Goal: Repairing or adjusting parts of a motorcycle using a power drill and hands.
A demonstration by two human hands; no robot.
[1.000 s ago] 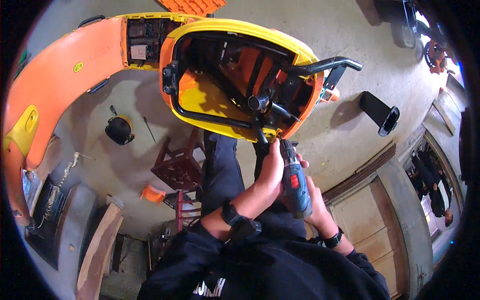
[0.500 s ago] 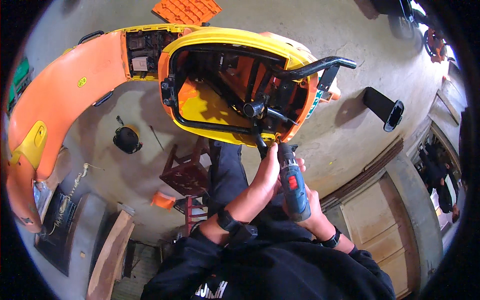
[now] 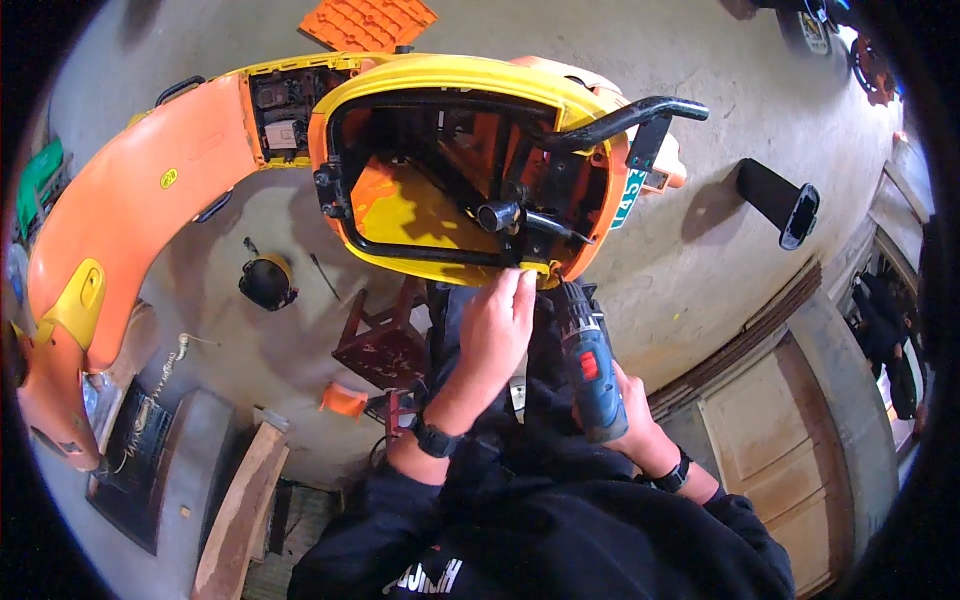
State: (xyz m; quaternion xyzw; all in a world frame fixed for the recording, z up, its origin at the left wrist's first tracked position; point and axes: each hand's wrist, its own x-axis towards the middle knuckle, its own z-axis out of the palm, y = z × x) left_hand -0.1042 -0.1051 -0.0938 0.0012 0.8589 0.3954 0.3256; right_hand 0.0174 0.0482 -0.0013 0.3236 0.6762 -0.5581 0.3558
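Observation:
In front of me is an orange-and-yellow motor scooter body (image 3: 450, 66) with a large opening framed by black tubing (image 3: 428, 254). My left hand (image 3: 497, 318) has its fingertips pinched together at the lower yellow rim, near the right corner of that opening. Whatever lies between those fingertips is too small or hidden to name. My right hand (image 3: 632, 410) is wrapped round the grip of a blue-and-black cordless drill (image 3: 596, 385). The drill's chuck end points up at the orange-yellow corner, just right of my left fingers. Its bit cannot be made out clearly.
A long orange seat (image 3: 150, 190) stretches left. An orange ribbed panel (image 3: 368, 22) lies beyond the scooter. On the floor are a black hollow part (image 3: 780, 205), a black bowl-shaped item (image 3: 268, 284) and a dark red stool (image 3: 380, 350). A wooden door (image 3: 770, 450) stands at right.
My left hand has come off the drill's front and moved left, up to the yellow rim. The drill, still in my right hand, has shifted slightly right. The view has moved a little.

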